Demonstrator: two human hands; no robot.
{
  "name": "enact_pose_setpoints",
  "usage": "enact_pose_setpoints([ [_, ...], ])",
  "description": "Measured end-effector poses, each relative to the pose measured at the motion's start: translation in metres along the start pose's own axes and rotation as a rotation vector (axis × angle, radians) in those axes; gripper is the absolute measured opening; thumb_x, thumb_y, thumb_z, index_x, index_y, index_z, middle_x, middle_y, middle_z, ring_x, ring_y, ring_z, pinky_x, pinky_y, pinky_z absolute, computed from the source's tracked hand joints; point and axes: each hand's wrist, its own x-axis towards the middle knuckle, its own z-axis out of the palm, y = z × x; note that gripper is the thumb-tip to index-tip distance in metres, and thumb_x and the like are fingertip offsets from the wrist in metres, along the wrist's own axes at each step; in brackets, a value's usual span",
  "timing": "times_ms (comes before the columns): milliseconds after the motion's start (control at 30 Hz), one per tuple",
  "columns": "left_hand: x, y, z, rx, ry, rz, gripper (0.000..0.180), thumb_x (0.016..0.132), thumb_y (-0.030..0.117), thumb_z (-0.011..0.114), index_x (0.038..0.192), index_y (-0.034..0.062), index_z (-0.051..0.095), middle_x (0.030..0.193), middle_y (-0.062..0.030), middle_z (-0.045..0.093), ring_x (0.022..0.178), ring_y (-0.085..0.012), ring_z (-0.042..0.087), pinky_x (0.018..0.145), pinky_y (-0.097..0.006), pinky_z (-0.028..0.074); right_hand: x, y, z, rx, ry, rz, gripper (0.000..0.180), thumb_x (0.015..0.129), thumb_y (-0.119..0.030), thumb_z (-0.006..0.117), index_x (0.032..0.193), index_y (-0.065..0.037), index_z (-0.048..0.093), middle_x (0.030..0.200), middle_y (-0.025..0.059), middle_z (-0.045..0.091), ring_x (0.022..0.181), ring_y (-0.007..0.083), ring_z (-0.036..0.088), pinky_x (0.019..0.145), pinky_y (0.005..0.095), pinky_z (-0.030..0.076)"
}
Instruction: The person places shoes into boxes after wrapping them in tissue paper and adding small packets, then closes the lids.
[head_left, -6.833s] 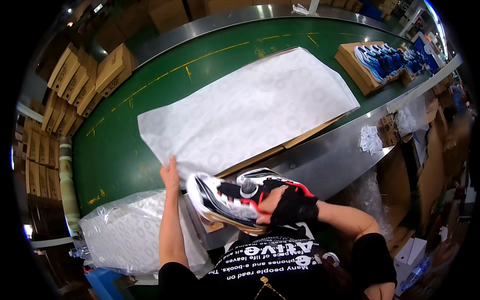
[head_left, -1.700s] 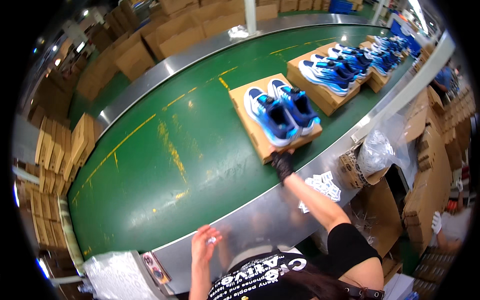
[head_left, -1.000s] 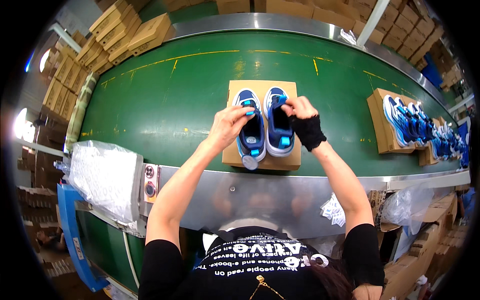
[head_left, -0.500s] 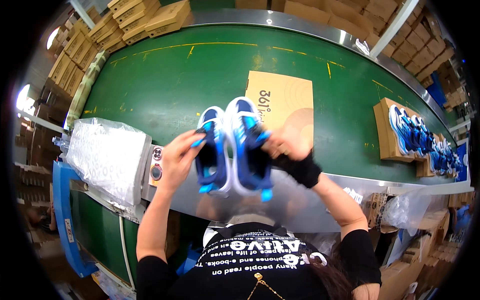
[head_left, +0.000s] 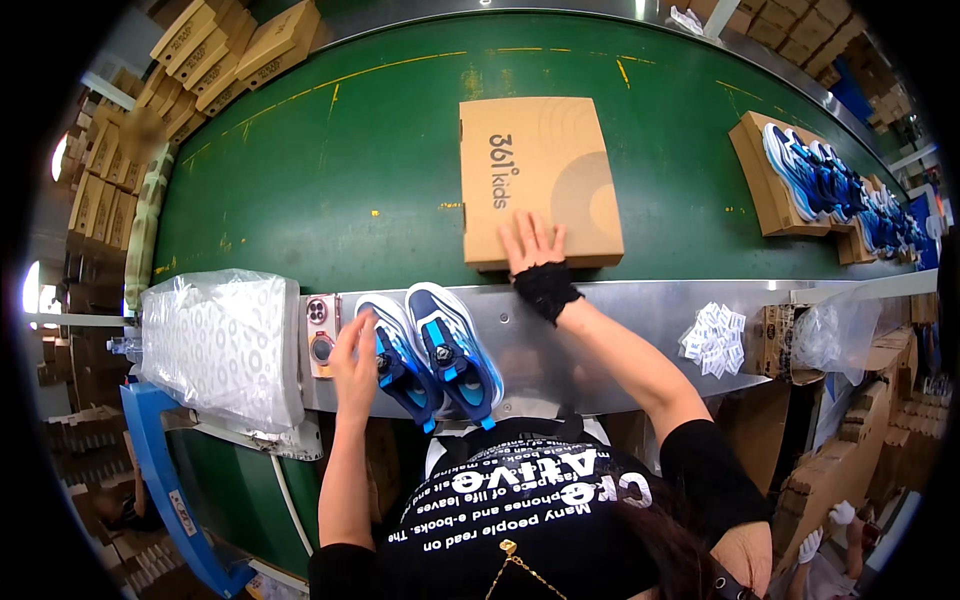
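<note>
A pair of blue and white sneakers [head_left: 456, 345] stands side by side on the metal ledge, toes pointing away from me. My left hand [head_left: 354, 352] is beside the left shoe, fingers stretched out and holding nothing; whether it touches the shoe I cannot tell. On the green conveyor belt lies a closed brown shoebox [head_left: 550, 165]. My right hand [head_left: 534, 243], with a black band at its wrist, rests flat on the near edge of the box lid, fingers spread.
A pinkish phone [head_left: 321, 350] and a plastic-wrapped stack of printed paper [head_left: 215, 345] lie left of the shoes. Small white labels [head_left: 714, 340] are heaped on the ledge at right. More sneakers [head_left: 800, 175] sit on boxes at far right. Shoeboxes [head_left: 205, 45] are piled at far left.
The sneakers, held up in both hands before, now stand on the ledge, lower and to the left. My right hand has let go and moved onto the shoebox.
</note>
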Motion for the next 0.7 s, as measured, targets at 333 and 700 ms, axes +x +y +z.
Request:
enact_pose_setpoints([
  [333, 0.085, 0.077, 0.128, -0.073, 0.079, 0.394, 0.036, 0.087, 0.031, 0.045, 0.103, -0.0001, 0.053, 0.097, -0.0156, 0.054, 0.083, -0.0232, 0.054, 0.074, -0.031, 0.043, 0.018, 0.015, -0.115, 1.103, 0.348, 0.586, 0.052, 0.064, -0.008, 0.065, 0.111, -0.002, 0.045, 0.115, 0.014, 0.048, 0.101, 0.0272, 0.05, 0.08, 0.0352, 0.042],
  [700, 0.086, -0.007, 0.088, 0.269, -0.057, 0.489, 0.026, 0.078, 0.022, 0.057, 0.091, -0.0008, 0.057, 0.098, -0.0193, 0.054, 0.089, -0.0344, 0.053, 0.078, -0.038, 0.044, -0.116, 0.127, -0.057, 2.003, -0.184, 1.681, 0.049, 0.081, -0.043, 0.053, 0.107, -0.002, 0.049, 0.107, 0.0134, 0.055, 0.098, 0.0247, 0.054, 0.07, 0.0369, 0.049],
])
